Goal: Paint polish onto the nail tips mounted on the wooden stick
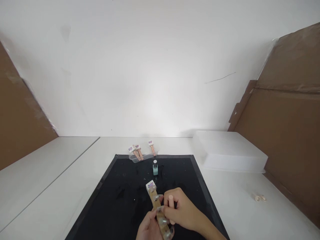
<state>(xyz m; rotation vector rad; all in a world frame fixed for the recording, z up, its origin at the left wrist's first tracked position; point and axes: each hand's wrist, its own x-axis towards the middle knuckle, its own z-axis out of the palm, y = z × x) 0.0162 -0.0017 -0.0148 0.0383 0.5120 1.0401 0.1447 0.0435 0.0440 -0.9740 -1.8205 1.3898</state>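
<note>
My left hand point(150, 227) holds a wooden strip point(152, 196) from below, its thumb along the edge. The strip slants over the black mat, with a white printed block at its far end and several clear, nail-shaped tips along it. My right hand point(182, 209) is closed around a pale pink cylindrical handle point(171, 201), its fingertips at one of the tips midway along the strip. Whatever is at the handle's lower end is hidden. Just beyond the strip, a small bottle of mint-green nail polish point(155, 169) stands upright with its cap on.
Behind the bottle, a clear shallow tray point(135, 160) holds several pinkish sticks with white printed heads. The black mat point(112, 200) lies on a white table. At right are a white box point(230, 150) and small cream rings point(257, 198). Brown cardboard panels point(282, 133) flank both sides.
</note>
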